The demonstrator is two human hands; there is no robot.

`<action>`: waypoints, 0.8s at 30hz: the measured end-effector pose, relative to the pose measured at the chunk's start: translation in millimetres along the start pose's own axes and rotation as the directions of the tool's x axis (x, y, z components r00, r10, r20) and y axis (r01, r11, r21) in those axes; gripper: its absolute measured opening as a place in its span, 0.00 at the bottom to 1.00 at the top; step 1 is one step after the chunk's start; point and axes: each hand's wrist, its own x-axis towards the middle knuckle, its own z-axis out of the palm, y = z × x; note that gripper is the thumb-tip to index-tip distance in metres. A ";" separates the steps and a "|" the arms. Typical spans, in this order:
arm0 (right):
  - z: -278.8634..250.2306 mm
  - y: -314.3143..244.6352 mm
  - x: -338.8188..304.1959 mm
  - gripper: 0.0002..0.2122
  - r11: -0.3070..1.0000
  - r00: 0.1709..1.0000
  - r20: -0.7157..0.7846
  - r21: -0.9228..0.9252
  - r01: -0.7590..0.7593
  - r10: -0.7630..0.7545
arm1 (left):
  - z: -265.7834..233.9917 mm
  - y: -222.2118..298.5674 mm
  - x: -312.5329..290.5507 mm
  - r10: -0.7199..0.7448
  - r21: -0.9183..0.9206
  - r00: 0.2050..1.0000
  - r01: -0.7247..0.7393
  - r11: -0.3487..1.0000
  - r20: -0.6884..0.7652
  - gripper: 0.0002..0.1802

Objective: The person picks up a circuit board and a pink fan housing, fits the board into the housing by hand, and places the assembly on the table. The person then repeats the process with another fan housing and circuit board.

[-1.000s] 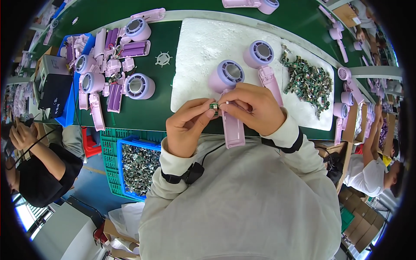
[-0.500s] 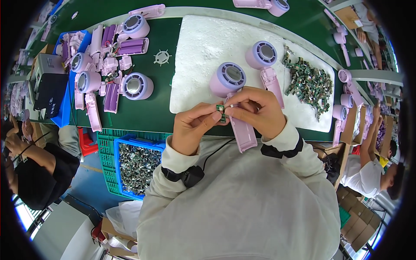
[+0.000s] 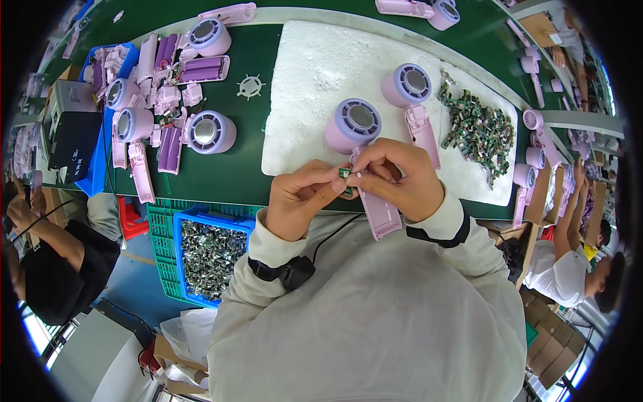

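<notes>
Between the thumb and fingers of my left hand (image 3: 301, 197) is a small green circuit board (image 3: 344, 173), held near the white foam's front edge. My right hand (image 3: 402, 175) is closed right beside it, fingertips pinching what looks like a small white connector (image 3: 359, 175). Fingers hide most of the connector and any wire. Beneath my hands lies a handheld fan with a round purple head (image 3: 353, 126) and an opened pink handle (image 3: 381, 216), whose upper part is covered by my right hand. A second purple-and-pink fan (image 3: 406, 85) rests farther back on the foam.
Loose circuit boards are heaped (image 3: 479, 130) on the right of the white foam sheet (image 3: 311, 74). More fans and purple battery packs (image 3: 171, 149) crowd the green table's left. A blue bin of small parts (image 3: 213, 258) stands below the table edge. Other people sit at both sides.
My fingertips have drawn closer together at the circuit board, and the white connector sits lower, next to the board. The fan has barely shifted.
</notes>
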 end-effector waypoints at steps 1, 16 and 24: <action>-1.0 -1.9 0.7 0.06 1.000 1.000 0.024 -0.014 -0.019 0.019 | -0.1 -1.3 -0.8 0.019 0.011 1.000 -0.019 1.000 0.000 0.16; -22.0 -0.5 13.3 0.10 0.824 0.885 0.213 -0.326 0.463 -0.413 | 13.9 1.4 -4.2 0.082 0.147 0.975 -0.051 0.988 -0.208 0.16; -9.1 -6.0 12.1 0.08 0.763 0.901 0.104 -0.496 0.413 -0.421 | 26.4 -4.6 -4.6 0.200 0.224 0.953 -0.148 0.963 -0.227 0.15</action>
